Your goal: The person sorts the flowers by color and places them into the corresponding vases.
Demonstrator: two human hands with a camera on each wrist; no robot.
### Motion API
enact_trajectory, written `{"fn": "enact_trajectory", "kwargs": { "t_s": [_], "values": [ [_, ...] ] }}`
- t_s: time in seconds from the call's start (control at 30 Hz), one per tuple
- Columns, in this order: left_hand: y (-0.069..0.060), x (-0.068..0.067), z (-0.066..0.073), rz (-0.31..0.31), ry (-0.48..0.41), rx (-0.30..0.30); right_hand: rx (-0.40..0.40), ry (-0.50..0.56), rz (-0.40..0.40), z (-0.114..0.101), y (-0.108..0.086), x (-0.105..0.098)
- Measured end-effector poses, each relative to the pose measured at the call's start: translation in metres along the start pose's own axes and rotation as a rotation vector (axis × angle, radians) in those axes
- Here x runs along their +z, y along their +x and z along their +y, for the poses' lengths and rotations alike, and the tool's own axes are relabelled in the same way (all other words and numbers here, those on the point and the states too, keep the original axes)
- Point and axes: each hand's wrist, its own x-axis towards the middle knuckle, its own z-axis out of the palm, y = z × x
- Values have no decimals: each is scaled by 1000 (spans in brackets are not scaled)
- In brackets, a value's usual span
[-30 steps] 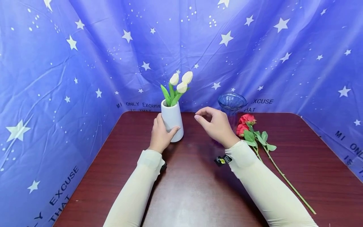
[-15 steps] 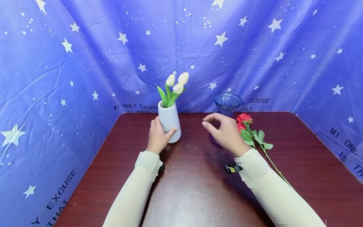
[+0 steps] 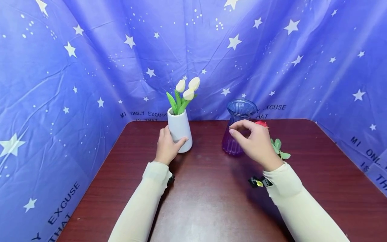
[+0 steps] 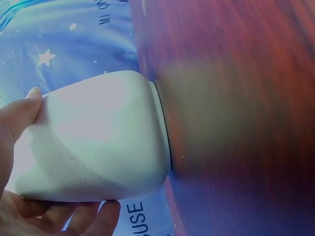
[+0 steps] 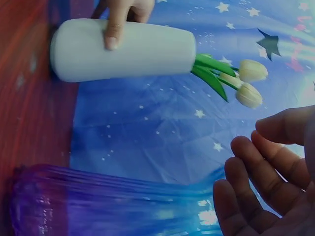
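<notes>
My left hand (image 3: 167, 148) grips the lower body of a white vase (image 3: 180, 129), thumb on the near side. The vase stands upright on the table. Three white tulips (image 3: 188, 94) with green leaves stick out of its mouth. In the left wrist view, fingers and thumb lie on opposite sides of the vase (image 4: 103, 137). My right hand (image 3: 257, 144) hovers in front of a blue-purple glass vase (image 3: 231, 141), fingers loosely bent and holding nothing. In the right wrist view, those fingers (image 5: 266, 172) are apart from the glass (image 5: 123, 201); whether they touch it elsewhere cannot be seen.
Red roses (image 3: 262, 124) lie right of the glass vase, mostly hidden by my right hand and sleeve; some leaves (image 3: 280, 150) show. A star-printed blue curtain (image 3: 193, 43) surrounds the brown table (image 3: 193, 201) at the back and sides.
My right hand has moved right, away from the white vase, and now covers most of the roses while uncovering the glass vase. The left hand keeps its grip. The head view has shifted slightly.
</notes>
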Motion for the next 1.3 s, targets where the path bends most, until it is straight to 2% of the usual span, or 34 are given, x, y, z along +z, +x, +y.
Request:
{"fn": "enact_trajectory", "kwargs": {
  "t_s": [0.2, 0.4, 0.63, 0.77, 0.87, 0.97, 1.1, 1.3],
  "values": [
    [0, -6, 5, -40, 87, -32, 46, -38, 20, 2, 5, -19],
    [-4, -15, 12, -134, 228, -80, 139, 21, 17, 4, 6, -32],
    [-12, -23, 18, -252, 535, -97, 146, -20, 7, 15, 9, -43],
    [-17, -26, 30, -326, 623, -116, 173, 14, -5, 21, 10, -50],
    [-20, -28, 43, -379, 640, -114, 198, 41, -13, 25, 11, -55],
    [-21, -26, 57, -413, 639, -87, 226, 39, -31, 30, 12, -58],
    [-21, -20, 73, -385, 606, -5, 273, 24, -65, 35, 11, -60],
    [-15, -8, 89, -258, 521, 122, 304, -1, -101, 45, 10, -61]
  ]
}}
